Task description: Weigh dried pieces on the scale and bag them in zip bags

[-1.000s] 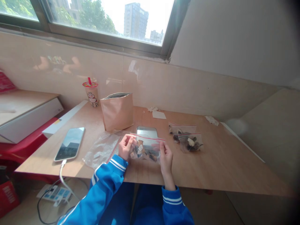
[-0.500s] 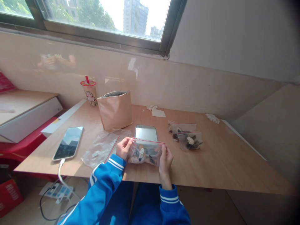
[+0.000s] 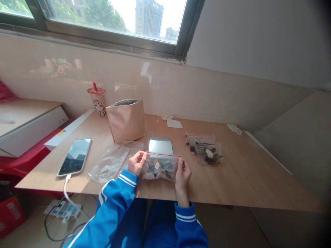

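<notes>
- Left hand (image 3: 137, 163) and right hand (image 3: 183, 172) are pinching a filled zip bag (image 3: 161, 168) over the counter (image 3: 248, 175).
- Kraft pouch (image 3: 126, 122) is standing open beyond.
- Other filled bags (image 3: 210, 155) are lying right, seemingly done; the held one is apparently remaining.

Readable text: none | cup (image 3: 98, 100), left of brown pouch (image 3: 126, 122): snowman-like print (image 3: 98, 105) | red box (image 3: 10, 218), low and far left of brown pouch: pale characters (image 3: 14, 209), not legible | zip bag (image 3: 164, 171), front-right of brown pouch: white label (image 3: 157, 165), too small

Passage: tabletop (image 3: 248, 182) right-front | right-rear: filled bags (image 3: 209, 155) block | left-rear: paper pouch (image 3: 126, 121) blocks
</notes>
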Demonstrator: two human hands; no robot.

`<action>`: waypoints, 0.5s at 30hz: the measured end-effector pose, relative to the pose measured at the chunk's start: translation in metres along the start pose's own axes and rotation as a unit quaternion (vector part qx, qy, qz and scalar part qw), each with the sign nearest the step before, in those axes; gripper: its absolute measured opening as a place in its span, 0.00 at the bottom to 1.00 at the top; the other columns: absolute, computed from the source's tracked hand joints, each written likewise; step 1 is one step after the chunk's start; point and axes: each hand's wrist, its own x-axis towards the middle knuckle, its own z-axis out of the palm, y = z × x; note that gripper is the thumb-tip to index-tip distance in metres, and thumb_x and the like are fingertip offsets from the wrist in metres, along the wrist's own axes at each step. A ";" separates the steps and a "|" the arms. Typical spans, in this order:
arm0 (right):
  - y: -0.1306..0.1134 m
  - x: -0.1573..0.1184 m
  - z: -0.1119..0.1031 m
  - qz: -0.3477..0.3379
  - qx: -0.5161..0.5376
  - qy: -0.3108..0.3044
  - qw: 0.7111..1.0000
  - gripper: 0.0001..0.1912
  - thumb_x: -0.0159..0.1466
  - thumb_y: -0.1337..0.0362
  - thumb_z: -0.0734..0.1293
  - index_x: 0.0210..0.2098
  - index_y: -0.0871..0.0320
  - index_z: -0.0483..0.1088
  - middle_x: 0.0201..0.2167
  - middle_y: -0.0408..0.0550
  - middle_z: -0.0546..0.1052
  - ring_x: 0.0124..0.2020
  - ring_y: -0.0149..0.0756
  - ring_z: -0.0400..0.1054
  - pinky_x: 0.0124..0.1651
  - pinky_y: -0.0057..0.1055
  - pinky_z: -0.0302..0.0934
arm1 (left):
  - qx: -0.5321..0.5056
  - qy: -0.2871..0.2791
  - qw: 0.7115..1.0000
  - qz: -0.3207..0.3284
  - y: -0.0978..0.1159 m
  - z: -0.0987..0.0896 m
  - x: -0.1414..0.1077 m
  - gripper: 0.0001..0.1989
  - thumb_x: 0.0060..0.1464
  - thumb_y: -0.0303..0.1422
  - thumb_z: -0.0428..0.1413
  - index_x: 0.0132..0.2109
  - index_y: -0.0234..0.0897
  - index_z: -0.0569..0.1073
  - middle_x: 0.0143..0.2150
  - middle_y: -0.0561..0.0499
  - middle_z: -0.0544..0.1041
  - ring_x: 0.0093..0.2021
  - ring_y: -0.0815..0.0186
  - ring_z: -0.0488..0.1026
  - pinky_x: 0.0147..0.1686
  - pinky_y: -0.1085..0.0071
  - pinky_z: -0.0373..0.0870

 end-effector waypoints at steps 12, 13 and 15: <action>0.003 -0.002 0.002 0.048 0.082 -0.070 0.993 0.21 0.61 0.45 0.65 0.27 0.58 0.66 0.20 0.39 0.68 0.19 0.25 0.56 0.21 0.23 0.50 | -0.099 -0.009 0.995 -0.015 -0.005 0.005 0.000 0.16 0.48 0.43 0.63 0.34 0.32 0.75 0.38 0.46 0.78 0.35 0.65 0.75 0.34 0.72 0.74; 0.001 -0.003 0.002 0.047 0.078 -0.077 0.993 0.21 0.61 0.46 0.65 0.27 0.58 0.67 0.20 0.39 0.68 0.19 0.25 0.56 0.21 0.23 0.50 | -0.099 -0.007 0.995 -0.018 -0.005 0.005 0.001 0.17 0.48 0.43 0.63 0.34 0.32 0.75 0.37 0.46 0.78 0.34 0.66 0.75 0.33 0.72 0.75; -0.002 -0.005 0.002 0.039 0.066 -0.087 0.993 0.20 0.60 0.46 0.66 0.28 0.58 0.68 0.21 0.39 0.69 0.19 0.25 0.56 0.21 0.23 0.50 | -0.103 0.003 0.994 -0.025 -0.005 0.005 0.002 0.18 0.46 0.44 0.63 0.35 0.32 0.76 0.36 0.47 0.78 0.32 0.66 0.75 0.31 0.71 0.76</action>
